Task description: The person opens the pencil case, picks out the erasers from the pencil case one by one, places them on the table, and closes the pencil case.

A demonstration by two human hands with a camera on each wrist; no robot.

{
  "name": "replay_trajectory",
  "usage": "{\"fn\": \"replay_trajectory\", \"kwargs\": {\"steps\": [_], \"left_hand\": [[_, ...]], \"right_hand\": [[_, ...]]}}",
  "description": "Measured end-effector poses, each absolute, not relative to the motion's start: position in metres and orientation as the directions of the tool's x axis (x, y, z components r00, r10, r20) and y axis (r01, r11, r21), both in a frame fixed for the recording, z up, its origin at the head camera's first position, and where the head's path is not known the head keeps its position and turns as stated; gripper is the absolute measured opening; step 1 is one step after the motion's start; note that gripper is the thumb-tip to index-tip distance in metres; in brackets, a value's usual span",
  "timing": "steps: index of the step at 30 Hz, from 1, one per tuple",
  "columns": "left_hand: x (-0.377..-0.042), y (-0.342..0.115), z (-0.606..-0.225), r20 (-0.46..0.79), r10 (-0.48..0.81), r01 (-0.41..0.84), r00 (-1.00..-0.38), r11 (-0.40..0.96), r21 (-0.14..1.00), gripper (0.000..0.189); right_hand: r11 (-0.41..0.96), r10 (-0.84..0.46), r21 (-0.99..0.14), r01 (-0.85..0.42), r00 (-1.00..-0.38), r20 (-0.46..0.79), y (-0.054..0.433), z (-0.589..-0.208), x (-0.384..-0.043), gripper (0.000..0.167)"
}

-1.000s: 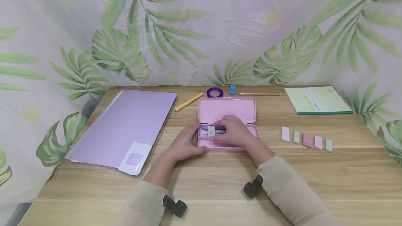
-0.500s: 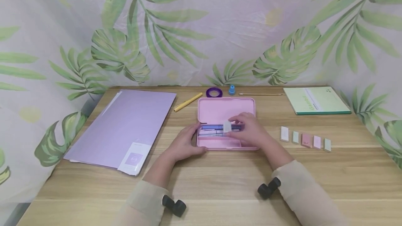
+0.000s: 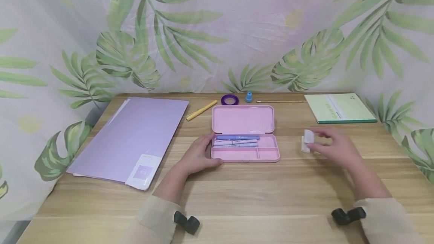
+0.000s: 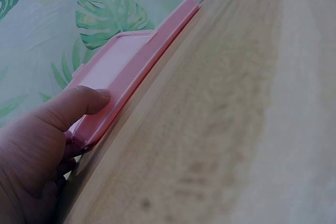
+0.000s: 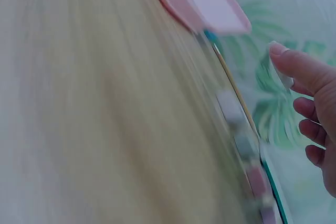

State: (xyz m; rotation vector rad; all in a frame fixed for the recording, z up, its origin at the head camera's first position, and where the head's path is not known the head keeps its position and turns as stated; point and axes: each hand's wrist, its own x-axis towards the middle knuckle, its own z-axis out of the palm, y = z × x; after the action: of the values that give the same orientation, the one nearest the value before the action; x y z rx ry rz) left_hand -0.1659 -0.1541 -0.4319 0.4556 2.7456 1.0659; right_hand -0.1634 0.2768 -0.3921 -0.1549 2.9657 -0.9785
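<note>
An open pink pencil case (image 3: pixel 242 119) lies mid-table, with blue, pink and pale pens (image 3: pixel 236 142) in its long back compartment; the two front compartments hold nothing visible. My left hand (image 3: pixel 196 156) grips the case's left end, the thumb (image 4: pixel 86 103) over its front edge. Off to the right, my right hand (image 3: pixel 339 148) pinches a small white eraser (image 3: pixel 309 136) between thumb and fingers. It is held in front of another white eraser (image 3: pixel 303 145). The hand hides the rest of the eraser row in the head view; the right wrist view shows green (image 5: pixel 245 145) and pink (image 5: pixel 257 181) ones, blurred.
A purple folder (image 3: pixel 135 138) lies at the left, a yellow pen (image 3: pixel 202 110) beside it. Along the back are a purple tape roll (image 3: pixel 229 99), a blue bottle-shaped piece (image 3: pixel 249 97), a pencil (image 3: pixel 279 101) and a green notebook (image 3: pixel 339 108). A leaf-patterned cloth hangs behind.
My right hand has lifted the white eraser off the pens and carried it right, out of the case to the eraser row. My left hand has stayed on the case.
</note>
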Motion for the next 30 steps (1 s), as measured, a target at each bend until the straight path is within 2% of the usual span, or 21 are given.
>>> {"fn": "replay_trajectory", "kwargs": {"steps": [8, 15, 22, 30], "left_hand": [[-0.165, -0.155, -0.431, -0.054, 0.33, 0.208, -0.942, 0.704, 0.679, 0.099], [-0.164, -0.155, -0.431, -0.049, 0.333, 0.214, -0.941, 0.704, 0.677, 0.099], [-0.166, -0.153, -0.431, -0.039, 0.337, 0.222, -0.941, 0.696, 0.682, 0.098], [-0.167, -0.154, -0.433, -0.038, 0.337, 0.224, -0.941, 0.701, 0.677, 0.097]], "right_hand": [[0.835, 0.025, -0.55, -0.012, -0.998, 0.059, 0.344, -0.408, -0.137, 0.062], [0.831, 0.036, -0.556, 0.021, -0.999, 0.016, 0.39, -0.421, -0.124, 0.064], [0.858, 0.057, -0.506, 0.084, -0.996, -0.07, 0.411, -0.43, -0.119, 0.069], [0.877, 0.019, -0.476, 0.062, -0.995, -0.095, 0.416, -0.435, -0.123, 0.07]]}}
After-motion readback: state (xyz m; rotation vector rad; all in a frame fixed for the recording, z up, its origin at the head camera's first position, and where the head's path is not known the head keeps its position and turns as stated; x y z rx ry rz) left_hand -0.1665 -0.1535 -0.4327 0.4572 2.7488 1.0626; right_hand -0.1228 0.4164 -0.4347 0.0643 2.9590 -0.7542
